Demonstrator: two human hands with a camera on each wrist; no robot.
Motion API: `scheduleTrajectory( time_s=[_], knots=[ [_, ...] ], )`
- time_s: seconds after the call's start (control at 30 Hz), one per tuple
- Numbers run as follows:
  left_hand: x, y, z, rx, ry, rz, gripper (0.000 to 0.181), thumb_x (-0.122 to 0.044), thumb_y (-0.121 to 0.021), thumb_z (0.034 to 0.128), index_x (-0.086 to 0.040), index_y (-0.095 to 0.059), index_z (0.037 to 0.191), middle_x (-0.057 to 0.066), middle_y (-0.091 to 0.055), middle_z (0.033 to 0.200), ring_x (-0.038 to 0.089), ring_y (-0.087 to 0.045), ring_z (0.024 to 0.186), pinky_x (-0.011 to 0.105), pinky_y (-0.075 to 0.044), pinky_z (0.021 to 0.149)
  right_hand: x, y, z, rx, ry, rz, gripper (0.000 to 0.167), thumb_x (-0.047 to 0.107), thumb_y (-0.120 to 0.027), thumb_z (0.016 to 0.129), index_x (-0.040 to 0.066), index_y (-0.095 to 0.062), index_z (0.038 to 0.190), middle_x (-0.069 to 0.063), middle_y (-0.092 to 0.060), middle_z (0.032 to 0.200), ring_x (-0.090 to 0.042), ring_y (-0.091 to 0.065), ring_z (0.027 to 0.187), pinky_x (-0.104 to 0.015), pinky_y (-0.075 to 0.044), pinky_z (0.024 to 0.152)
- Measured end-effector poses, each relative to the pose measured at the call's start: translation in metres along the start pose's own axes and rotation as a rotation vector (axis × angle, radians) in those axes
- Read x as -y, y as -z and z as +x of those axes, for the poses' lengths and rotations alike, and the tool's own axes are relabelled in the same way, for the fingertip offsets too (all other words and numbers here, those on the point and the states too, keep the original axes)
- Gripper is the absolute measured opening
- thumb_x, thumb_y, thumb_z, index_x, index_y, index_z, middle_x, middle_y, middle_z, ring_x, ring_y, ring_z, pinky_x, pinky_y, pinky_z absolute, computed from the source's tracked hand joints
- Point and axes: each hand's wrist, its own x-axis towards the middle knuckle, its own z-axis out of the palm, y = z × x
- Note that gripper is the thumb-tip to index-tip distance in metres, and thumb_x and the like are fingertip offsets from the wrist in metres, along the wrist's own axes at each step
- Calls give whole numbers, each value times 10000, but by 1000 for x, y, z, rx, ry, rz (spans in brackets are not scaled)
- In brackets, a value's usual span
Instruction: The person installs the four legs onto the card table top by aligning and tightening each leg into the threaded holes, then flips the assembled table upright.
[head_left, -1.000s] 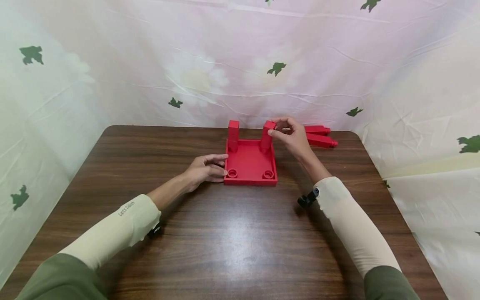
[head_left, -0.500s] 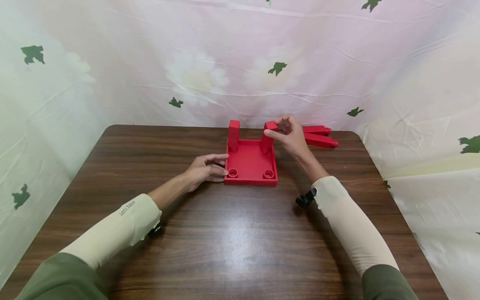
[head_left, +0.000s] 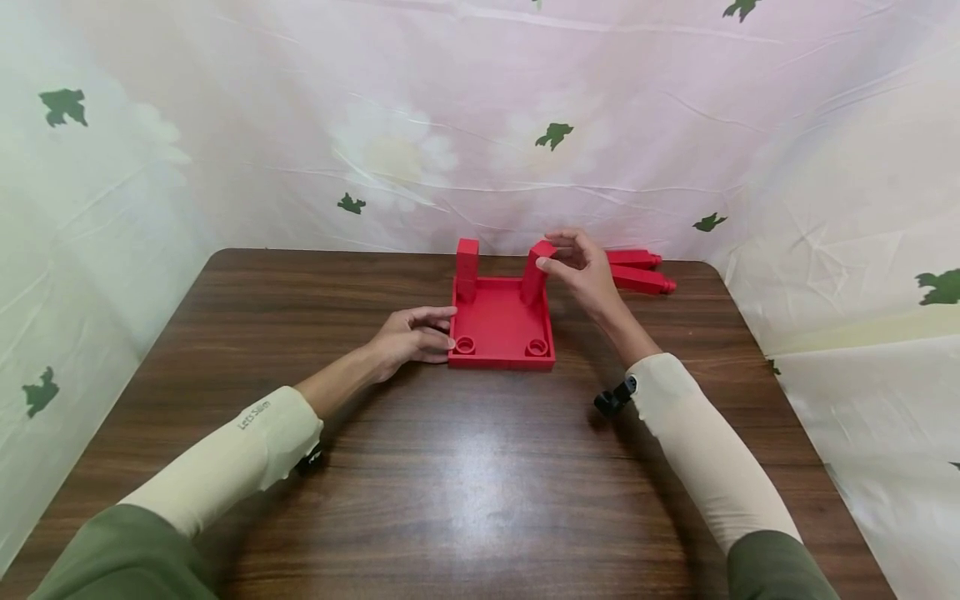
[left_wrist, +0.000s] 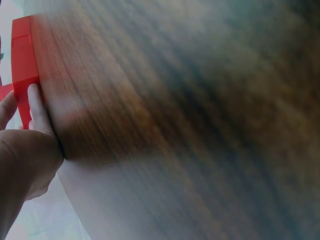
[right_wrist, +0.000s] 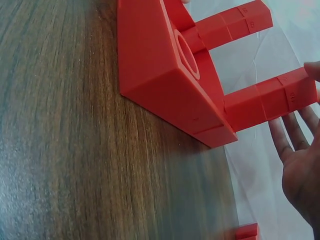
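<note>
The red tray [head_left: 498, 329] sits at twelve o'clock; your right grip [head_left: 588, 271] pinches its one-o'clock post [head_left: 534, 279]; your spread left grip [head_left: 408, 342] touches its nine-o'clock wall. The eleven-o'clock post [head_left: 467, 271] stands; sockets [head_left: 537, 347] at five and seven look unfilled; two loose posts [head_left: 641, 280] lie at two.

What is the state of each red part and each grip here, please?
Red square plastic-looking tray: flat on the brown wood-grain table, open side up.
Two round red sockets, near corners: empty.
Far-left red square post: upright in its corner.
Far-right red square post: standing in its corner; full seating unclear.
Two loose red square posts: lying side by side, partly hidden.
Left grip: touching the tray's left side.
Right grip: pinching the far-right post near its top.
</note>
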Motion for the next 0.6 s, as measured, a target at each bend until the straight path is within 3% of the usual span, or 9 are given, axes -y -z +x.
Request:
scheduleTrajectory(
  time_s=[0.13,0.27,0.43,0.6],
  knots=[
    [-1,-1,-1,0,2,1,730,138,-734,980,-68,-562,1658,182,-582,1447,130,-789,1002,422,-721,937,0,1,0,52,-19,-38,500,215,-810,1039,143,-710,1523,-48,-749,1387,-117,-718,1107,-174,-623,924],
    [-1,-1,-1,-2,6,-1,729,141,-730,981,-70,-563,1658,186,-580,1451,131,-789,994,424,-723,931,-1,2,-1,65,-9,-21,457,190,-770,1059,104,-726,1506,21,-770,1280,-118,-713,1071,-185,-643,888],
    [0,-1,-1,-5,8,-2,725,142,-723,984,-70,-563,1659,190,-584,1460,131,-788,996,426,-723,926,-1,4,0,53,18,7,422,121,-734,1063,35,-728,1476,101,-761,1173,-104,-710,1015,-195,-657,853],
    [-1,-1,-1,-3,7,-3,730,146,-727,980,-69,-564,1658,195,-584,1460,132,-791,990,428,-723,927,0,2,0,9,13,-55,425,184,-784,1038,87,-754,1451,20,-769,1213,-92,-702,1096,-186,-623,943]
  ],
)
